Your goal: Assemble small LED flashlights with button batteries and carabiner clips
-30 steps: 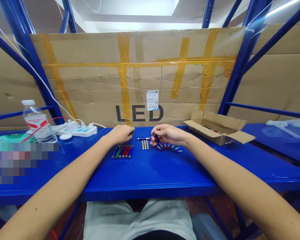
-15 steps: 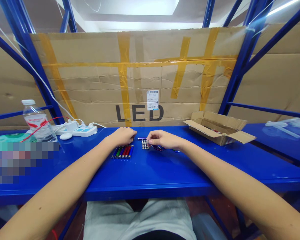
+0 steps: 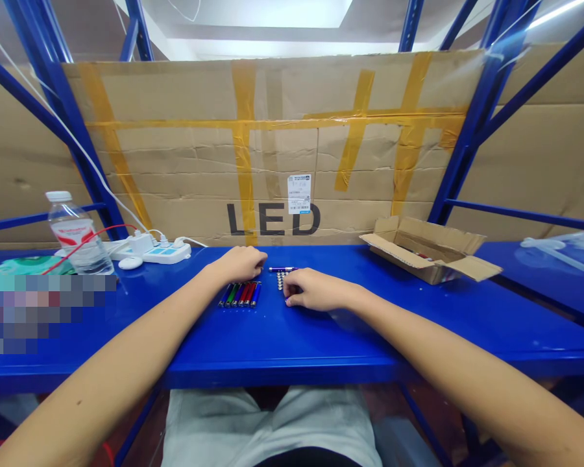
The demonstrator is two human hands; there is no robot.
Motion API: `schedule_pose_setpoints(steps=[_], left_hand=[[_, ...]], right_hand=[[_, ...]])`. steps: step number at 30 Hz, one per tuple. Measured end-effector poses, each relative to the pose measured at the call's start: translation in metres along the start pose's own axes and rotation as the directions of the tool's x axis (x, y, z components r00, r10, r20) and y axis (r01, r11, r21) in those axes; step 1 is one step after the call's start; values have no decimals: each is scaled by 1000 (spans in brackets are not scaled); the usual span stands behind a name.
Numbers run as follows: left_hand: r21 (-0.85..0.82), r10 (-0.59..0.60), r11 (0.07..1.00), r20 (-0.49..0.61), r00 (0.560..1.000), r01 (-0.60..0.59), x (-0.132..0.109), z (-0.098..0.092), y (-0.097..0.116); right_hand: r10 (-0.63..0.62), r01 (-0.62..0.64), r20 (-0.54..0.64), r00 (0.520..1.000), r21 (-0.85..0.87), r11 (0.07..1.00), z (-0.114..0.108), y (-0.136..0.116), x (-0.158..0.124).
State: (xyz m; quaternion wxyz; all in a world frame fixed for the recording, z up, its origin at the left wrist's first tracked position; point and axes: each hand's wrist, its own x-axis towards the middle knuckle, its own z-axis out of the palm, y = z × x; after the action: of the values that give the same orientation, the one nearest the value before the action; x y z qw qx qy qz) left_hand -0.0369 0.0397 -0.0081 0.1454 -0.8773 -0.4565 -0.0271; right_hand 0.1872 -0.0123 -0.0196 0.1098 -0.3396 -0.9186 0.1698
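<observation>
Head view: a big cardboard sheet (image 3: 199, 175), taped in yellow and printed LED, stands upright along the back. Blue table (image 3: 292, 350) runs across in front of it, with blue metal posts (image 3: 460, 162) rising at both sides. On the table's right, a small cardboard box (image 3: 403, 261), flaps open, some red showing inside. Far left, a clear water bottle (image 3: 73, 227) stands upright with a red cable across it; just beside, a white power strip (image 3: 168, 253) with plugs in it. Right hand (image 3: 314, 290) is palm down, low over the middle of the table, thumb and fingers bent close together. Left hand (image 3: 243, 263) rests just behind the row of tubes, fingers curled in; cannot tell whether anything is inside. Row of tubes (image 3: 241, 295), blue, green and red, lies side by side on the table, in front of the left hand. One lone tube (image 3: 278, 269), blue, lies crosswise between the hands, toward the back. Silver discs (image 3: 280, 281) sit in a small grid below it, partly covered by the right fingers. Smallest: a blue speck (image 3: 287, 300) at the right fingertips; cannot tell whether it is gripped.
</observation>
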Motion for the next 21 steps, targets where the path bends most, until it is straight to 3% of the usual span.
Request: schedule_pose_setpoints(steps=[6,9,13,17,21], left_hand=[[-65,9,998,-61,998,-13,0,-1,-1],[-194,26,979,-161,987,-58,1,-2,1],[-426,42,888,-296,954,-172,3,-5,12],[-491,40,840,-367,929,-230,3,-8,23],[-488,34,845,-363,931,-221,2,-8,27]], right_hand=[[4,-3,-29,1000,34,999,-4,-1,-1],[9,5,-159,987,86,996,-12,4,-2],[64,-43,-368,927,67,997,-22,11,-2],[67,-61,-406,911,27,998,-31,14,-4],[82,-87,-431,899,7,996,-38,17,-6]])
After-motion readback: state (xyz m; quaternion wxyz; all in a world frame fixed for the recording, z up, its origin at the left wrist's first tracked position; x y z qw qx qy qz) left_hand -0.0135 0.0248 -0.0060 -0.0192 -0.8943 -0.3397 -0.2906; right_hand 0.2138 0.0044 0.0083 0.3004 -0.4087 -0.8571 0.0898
